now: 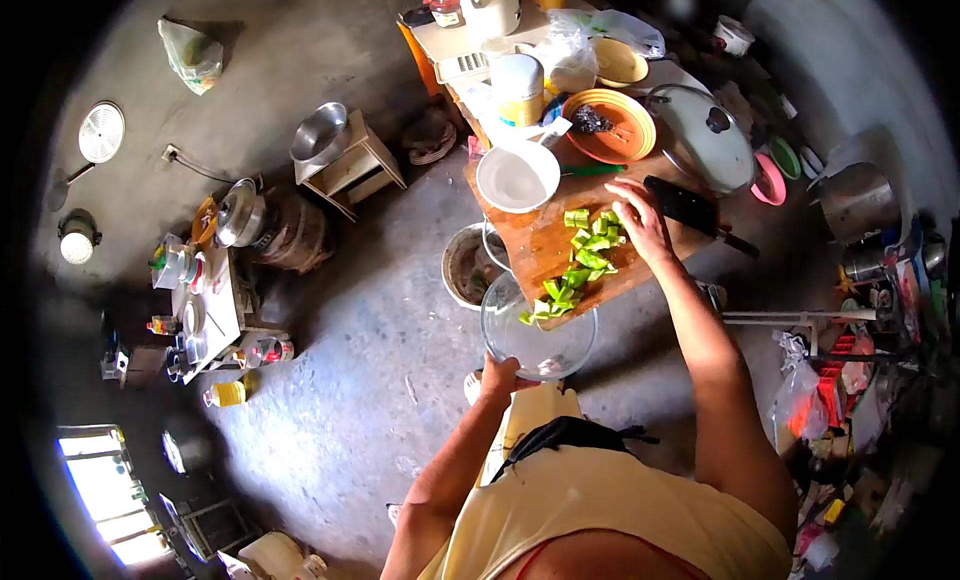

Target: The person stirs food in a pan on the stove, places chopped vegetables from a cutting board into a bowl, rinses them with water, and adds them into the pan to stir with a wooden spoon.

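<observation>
Clamping a transparent bowl (515, 348) beneath the near end of the wooden cutting board (645, 265), the left hand (497, 376) gripped its side; the right hand (646, 220), loosely spread, was beside chopped green vegetables (594, 243).

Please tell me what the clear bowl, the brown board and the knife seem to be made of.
Clear bowl: glass or clear plastic, smooth and glossy; the floor shows through.
Brown board: probably wood, with a slight sheen, judging by its uneven warm brown.
Knife: blade likely dark metal, being thin, flat and broad; the handle's material is unclear.
</observation>
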A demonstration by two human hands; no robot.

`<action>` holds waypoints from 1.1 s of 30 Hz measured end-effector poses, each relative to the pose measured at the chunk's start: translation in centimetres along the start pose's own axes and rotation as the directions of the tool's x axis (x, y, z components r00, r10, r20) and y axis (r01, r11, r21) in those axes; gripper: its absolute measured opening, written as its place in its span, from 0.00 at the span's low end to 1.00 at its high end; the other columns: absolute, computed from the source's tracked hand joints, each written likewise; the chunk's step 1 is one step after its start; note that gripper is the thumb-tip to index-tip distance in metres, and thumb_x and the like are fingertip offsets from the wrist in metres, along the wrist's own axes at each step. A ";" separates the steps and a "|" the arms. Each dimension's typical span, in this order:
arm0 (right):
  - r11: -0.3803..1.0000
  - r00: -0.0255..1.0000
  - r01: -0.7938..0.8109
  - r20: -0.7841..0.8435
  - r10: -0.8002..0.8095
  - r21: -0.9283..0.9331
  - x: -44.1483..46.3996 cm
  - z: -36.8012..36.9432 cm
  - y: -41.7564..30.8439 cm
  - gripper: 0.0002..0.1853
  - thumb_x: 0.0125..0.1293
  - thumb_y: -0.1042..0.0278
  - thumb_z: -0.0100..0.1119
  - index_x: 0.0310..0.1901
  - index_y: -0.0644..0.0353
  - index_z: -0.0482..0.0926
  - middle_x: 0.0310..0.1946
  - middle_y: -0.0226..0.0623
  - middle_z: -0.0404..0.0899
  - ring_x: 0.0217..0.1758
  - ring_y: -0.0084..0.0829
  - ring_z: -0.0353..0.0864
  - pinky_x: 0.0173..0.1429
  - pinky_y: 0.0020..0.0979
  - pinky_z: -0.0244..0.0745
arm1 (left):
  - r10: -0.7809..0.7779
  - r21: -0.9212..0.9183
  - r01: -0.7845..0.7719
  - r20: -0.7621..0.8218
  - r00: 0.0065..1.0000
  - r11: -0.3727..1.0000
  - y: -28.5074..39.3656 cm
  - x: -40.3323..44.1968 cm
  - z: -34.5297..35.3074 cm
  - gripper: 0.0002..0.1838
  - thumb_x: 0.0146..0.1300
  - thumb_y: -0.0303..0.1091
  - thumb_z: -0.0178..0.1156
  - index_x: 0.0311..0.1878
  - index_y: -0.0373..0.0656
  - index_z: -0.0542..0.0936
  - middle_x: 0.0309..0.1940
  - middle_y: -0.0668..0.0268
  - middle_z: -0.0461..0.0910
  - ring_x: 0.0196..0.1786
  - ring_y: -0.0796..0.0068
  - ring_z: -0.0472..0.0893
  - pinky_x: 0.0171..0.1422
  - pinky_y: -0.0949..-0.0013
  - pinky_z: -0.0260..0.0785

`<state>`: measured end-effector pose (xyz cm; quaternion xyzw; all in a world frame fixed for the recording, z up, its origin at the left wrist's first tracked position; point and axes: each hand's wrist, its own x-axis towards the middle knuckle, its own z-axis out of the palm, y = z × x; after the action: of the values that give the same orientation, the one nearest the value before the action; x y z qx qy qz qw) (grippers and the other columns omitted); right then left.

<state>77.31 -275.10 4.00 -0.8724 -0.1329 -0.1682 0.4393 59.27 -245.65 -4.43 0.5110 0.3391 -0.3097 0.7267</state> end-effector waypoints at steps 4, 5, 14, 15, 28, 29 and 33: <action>0.957 0.976 -0.200 0.132 0.175 0.209 -0.5 2.5 1.9 0.22 0.66 0.53 0.51 0.57 0.55 0.74 0.60 0.40 0.69 0.66 0.34 0.63 0.70 0.33 0.54 | 0.012 0.002 -0.012 0.039 0.999 1.000 -0.3 0.2 0.3 0.30 0.51 0.18 0.44 0.60 0.40 0.51 0.45 0.40 0.71 0.29 0.45 0.81 0.26 0.55 0.81; 0.960 0.972 -0.199 0.165 0.168 0.195 -0.7 3.1 1.7 0.22 0.65 0.53 0.52 0.58 0.54 0.74 0.60 0.40 0.70 0.66 0.33 0.64 0.69 0.33 0.55 | 0.013 0.000 -0.013 0.034 0.999 1.000 0.0 -0.1 0.6 0.30 0.51 0.18 0.44 0.60 0.40 0.51 0.45 0.40 0.71 0.29 0.45 0.81 0.26 0.55 0.81; 0.996 0.980 0.077 0.181 -0.082 0.037 -0.2 5.3 1.1 0.16 0.62 0.59 0.56 0.48 0.57 0.79 0.50 0.36 0.78 0.57 0.32 0.73 0.62 0.34 0.64 | -0.002 -0.002 0.002 -0.033 0.999 1.000 0.8 -0.8 1.5 0.30 0.52 0.18 0.44 0.61 0.38 0.51 0.45 0.42 0.71 0.31 0.45 0.81 0.26 0.56 0.81; 0.991 0.979 0.132 0.161 -0.128 -0.016 -0.4 5.5 1.2 0.14 0.62 0.59 0.56 0.45 0.57 0.80 0.47 0.35 0.79 0.54 0.32 0.74 0.60 0.34 0.65 | -0.001 -0.011 0.001 0.000 1.000 1.000 0.8 -0.8 1.3 0.31 0.52 0.18 0.44 0.62 0.38 0.51 0.46 0.42 0.71 0.31 0.45 0.81 0.26 0.56 0.82; 0.978 0.972 0.207 0.107 -0.208 0.019 -6.0 8.9 -5.5 0.06 0.56 0.62 0.63 0.29 0.54 0.81 0.36 0.30 0.80 0.44 0.35 0.75 0.50 0.35 0.68 | 0.028 -0.012 -0.028 -0.017 0.999 1.000 -0.1 -1.3 1.0 0.32 0.52 0.18 0.43 0.64 0.38 0.53 0.52 0.42 0.67 0.38 0.41 0.80 0.30 0.54 0.82; 0.982 0.969 0.185 0.160 -0.188 0.035 -6.8 9.4 -6.5 0.06 0.56 0.62 0.63 0.30 0.53 0.81 0.38 0.30 0.79 0.46 0.35 0.74 0.52 0.35 0.67 | 0.030 -0.014 -0.030 -0.017 0.999 0.999 -0.1 -1.6 0.9 0.32 0.52 0.18 0.43 0.64 0.38 0.53 0.52 0.42 0.67 0.38 0.41 0.80 0.30 0.54 0.82; 0.952 0.908 0.266 0.294 -0.300 0.149 -9.8 11.0 -10.8 0.08 0.56 0.61 0.63 0.33 0.55 0.81 0.42 0.31 0.79 0.47 0.34 0.75 0.55 0.36 0.67 | 0.044 -0.043 -0.042 0.041 0.998 0.998 -0.4 -2.2 -0.1 0.32 0.51 0.17 0.43 0.63 0.40 0.56 0.51 0.46 0.68 0.39 0.44 0.80 0.30 0.55 0.82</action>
<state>66.27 -260.73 1.71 -0.8349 -0.3348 -0.0826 0.4290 57.67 -245.47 -2.86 0.4960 0.3195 -0.2973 0.7507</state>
